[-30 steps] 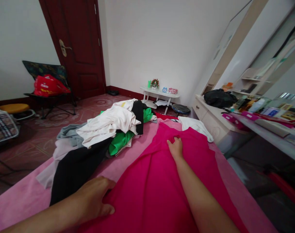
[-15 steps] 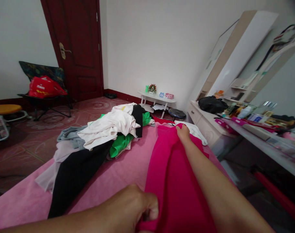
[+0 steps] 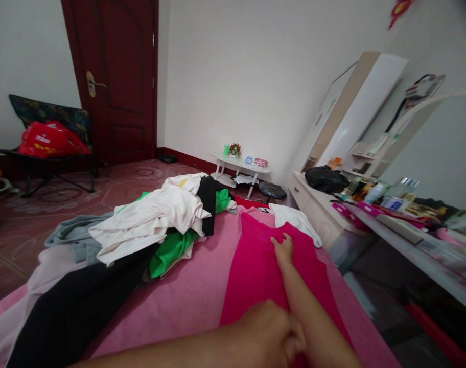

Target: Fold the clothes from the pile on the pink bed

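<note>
A bright pink garment (image 3: 252, 271) lies spread over the light pink bed cover (image 3: 171, 306). My right hand (image 3: 284, 249) rests on its upper part with thumb and fingers apart, pressing on the cloth. Close to the bottom edge my left hand (image 3: 269, 327) is curled closed, and a little of the pink cloth shows beneath its fingers. My right forearm crosses just behind this hand. Part of the garment is hidden by both arms.
To the left is a heap of clothes with a white shirt (image 3: 160, 209), a green piece (image 3: 171, 253) and black trousers (image 3: 79, 306). A white garment (image 3: 296, 222) lies past the pink one. A cluttered dressing table (image 3: 332, 209) borders the bed's right side.
My right hand has let go of the pinched cloth and opened flat on it. My left hand has moved right across the garment, which now lies flatter and wider.
</note>
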A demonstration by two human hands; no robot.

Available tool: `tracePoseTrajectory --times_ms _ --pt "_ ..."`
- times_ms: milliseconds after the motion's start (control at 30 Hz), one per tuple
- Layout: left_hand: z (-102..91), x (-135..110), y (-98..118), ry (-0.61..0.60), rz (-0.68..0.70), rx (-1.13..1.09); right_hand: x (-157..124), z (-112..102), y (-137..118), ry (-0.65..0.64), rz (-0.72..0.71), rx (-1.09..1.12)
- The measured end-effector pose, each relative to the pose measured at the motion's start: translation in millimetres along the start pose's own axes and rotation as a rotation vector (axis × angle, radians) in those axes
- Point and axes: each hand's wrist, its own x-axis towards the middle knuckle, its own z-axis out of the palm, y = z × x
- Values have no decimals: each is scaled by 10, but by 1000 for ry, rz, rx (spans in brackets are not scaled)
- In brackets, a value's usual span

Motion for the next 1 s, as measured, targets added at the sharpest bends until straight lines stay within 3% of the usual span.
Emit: tracePoseTrajectory --times_ms 67,100,133,233,300,467,600,700,833,1000 --pt "-76 150 -222 322 -71 192 -24 23 28 20 -29 12" --pt "-93 200 -348 426 -110 281 -32 24 28 26 -48 14" --pt "-94 235 -473 454 -149 341 -41 19 22 32 -64 10" --pt "-20 269 -765 370 -245 398 -84 -3 -10 63 -58 -48" --pt "46 264 -849 340 -258 403 -128 -12 -31 74 -22 -120" --pt "75 251 -797 325 -248 409 -155 -25 -126 85 -5 -248" --pt "47 253 -755 311 -251 366 78 -1 -262 76 -87 -227" --pt "63 260 -778 316 -243 337 334 165 -381 -67 -166 -143" --pt "71 264 -804 323 -250 297 558 577 -515 -268 -185 -5" --pt "15 249 -755 280 -257 257 653 896 -509 -331 -109 132"
